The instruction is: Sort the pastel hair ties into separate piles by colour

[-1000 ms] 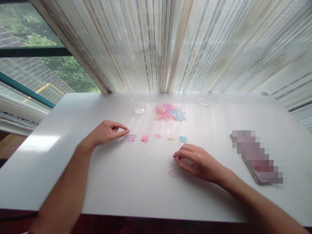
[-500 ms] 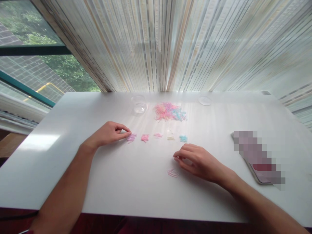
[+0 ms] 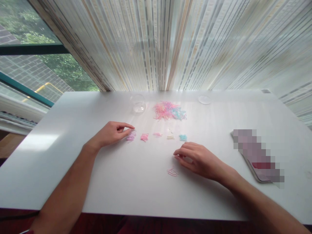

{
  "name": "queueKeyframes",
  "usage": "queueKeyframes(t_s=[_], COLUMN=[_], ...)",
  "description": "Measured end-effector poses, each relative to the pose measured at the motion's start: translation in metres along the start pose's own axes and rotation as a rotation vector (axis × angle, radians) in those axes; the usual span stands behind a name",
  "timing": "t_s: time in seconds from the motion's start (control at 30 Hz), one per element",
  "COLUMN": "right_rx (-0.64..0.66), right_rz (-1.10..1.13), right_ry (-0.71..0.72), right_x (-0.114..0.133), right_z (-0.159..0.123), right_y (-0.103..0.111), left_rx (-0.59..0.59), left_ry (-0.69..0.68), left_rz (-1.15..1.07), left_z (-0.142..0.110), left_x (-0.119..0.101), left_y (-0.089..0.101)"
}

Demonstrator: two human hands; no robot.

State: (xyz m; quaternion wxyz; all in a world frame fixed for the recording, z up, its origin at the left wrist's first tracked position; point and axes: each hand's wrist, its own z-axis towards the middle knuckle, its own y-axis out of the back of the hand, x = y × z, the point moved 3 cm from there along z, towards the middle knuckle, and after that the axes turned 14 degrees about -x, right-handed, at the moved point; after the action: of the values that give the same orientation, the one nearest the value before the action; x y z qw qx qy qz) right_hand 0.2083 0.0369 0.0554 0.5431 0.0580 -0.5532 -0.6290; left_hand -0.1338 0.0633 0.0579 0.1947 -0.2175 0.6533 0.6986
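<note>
On the white table [image 3: 73, 169] a mixed heap of pastel paper clips [image 3: 169, 110] lies near the back. In front of it sit small sorted groups: purple [image 3: 131, 136], pink [image 3: 144, 137], light pink [image 3: 157, 134], pale yellow [image 3: 170, 137] and blue [image 3: 183, 137]. My left hand [image 3: 110, 133] rests with thumb and forefinger pinched at the purple group. My right hand [image 3: 197, 159] lies curled on the table, fingertips near a few pink clips [image 3: 172, 172].
A clear round container [image 3: 138, 104] stands left of the heap, and its clear lid [image 3: 204, 99] lies at the back right. A phone [image 3: 258, 159] lies at the right. Striped curtains hang behind the table, with a window at the left.
My left hand has slid right to the purple group of clips. My right hand has stayed almost still.
</note>
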Motion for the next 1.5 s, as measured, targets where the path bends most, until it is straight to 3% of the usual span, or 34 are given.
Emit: queueKeyframes(t_s=[0.13,0.5,0.7,0.87,1.07,1.2,1.5], right_rx=[0.001,0.027,0.126,0.281,0.370,0.362,0.321], right_rz=[0.001,0.009,0.067,0.149,0.088,0.050,0.094], right_ry=[0.009,-0.004,-0.087,-0.186,-0.198,-0.177,-0.169], right_x=[0.000,-0.001,0.001,0.009,0.016,0.018,0.015], right_z=[0.001,-0.001,0.002,0.004,0.003,0.002,0.002], right_y=[-0.002,-0.002,0.005,0.009,0.003,0.000,0.001], left_rx=[0.049,0.033,-0.046,-0.008,0.250,0.217,0.085], left_ry=[-0.002,0.011,-0.004,-0.221,-0.615,-0.698,-0.759], left_rz=[-0.016,-0.037,-0.044,-0.130,-0.074,0.025,-0.061], left_z=[-0.001,-0.002,-0.001,-0.019,-0.064,-0.073,-0.073], left_x=[0.001,0.000,-0.003,-0.043,-0.102,-0.106,-0.103], left_y=[-0.006,-0.003,0.002,-0.015,-0.065,-0.079,-0.085])
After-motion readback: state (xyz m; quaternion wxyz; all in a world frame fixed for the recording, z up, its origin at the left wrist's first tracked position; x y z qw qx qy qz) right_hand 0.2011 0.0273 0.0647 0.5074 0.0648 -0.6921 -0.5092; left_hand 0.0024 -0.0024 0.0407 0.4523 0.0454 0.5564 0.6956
